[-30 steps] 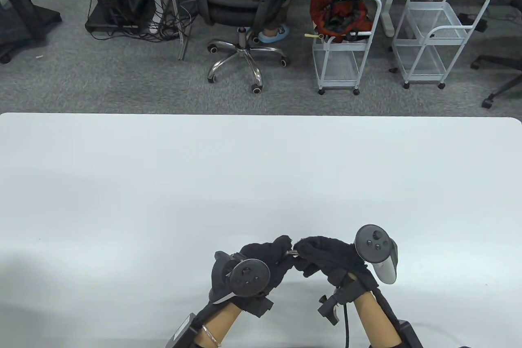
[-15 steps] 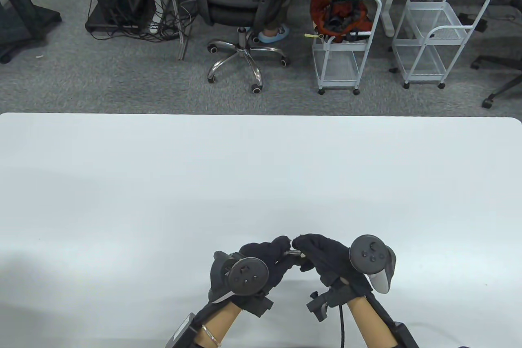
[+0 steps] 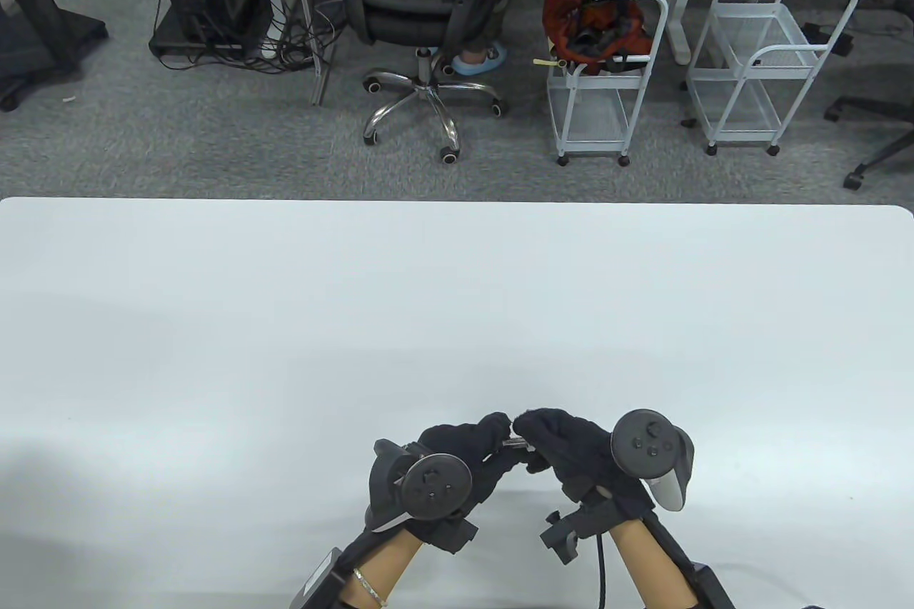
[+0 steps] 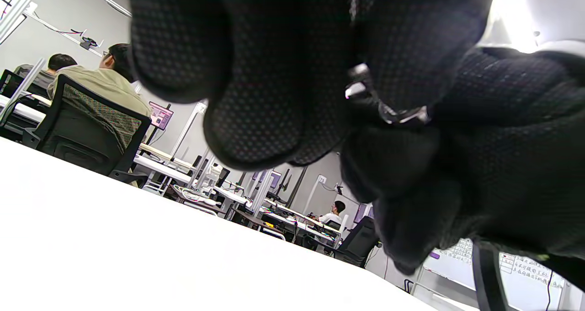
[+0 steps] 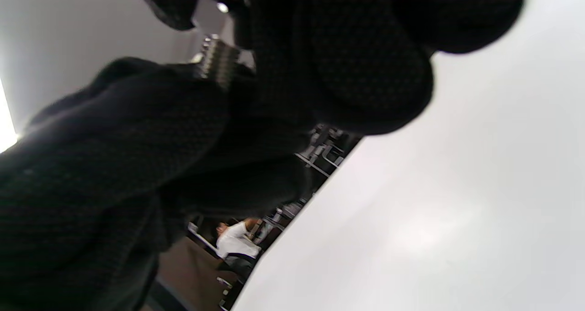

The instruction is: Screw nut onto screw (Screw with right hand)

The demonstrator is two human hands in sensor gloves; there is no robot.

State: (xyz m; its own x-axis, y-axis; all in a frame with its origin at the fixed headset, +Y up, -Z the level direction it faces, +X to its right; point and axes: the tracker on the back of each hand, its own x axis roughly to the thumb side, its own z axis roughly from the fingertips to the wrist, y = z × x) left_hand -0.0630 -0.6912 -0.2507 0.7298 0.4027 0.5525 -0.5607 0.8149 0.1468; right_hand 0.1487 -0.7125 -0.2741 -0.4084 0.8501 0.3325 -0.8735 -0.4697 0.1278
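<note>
Low in the frame's centre, your left hand (image 3: 457, 455) pinches the small silver threaded metal screw (image 3: 513, 444), while your right hand's (image 3: 564, 448) fingertips grip its other end, where the nut is hidden. Threading looks underway; how much remains you cannot tell.

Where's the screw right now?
In the table view the screw is off the table, near its front edge at centre, bridging the fingertips of the left hand and the right hand; only a short metal stretch shows between them.

Grey carpet (image 3: 214, 145), office chair (image 3: 421, 9) (black).
</note>
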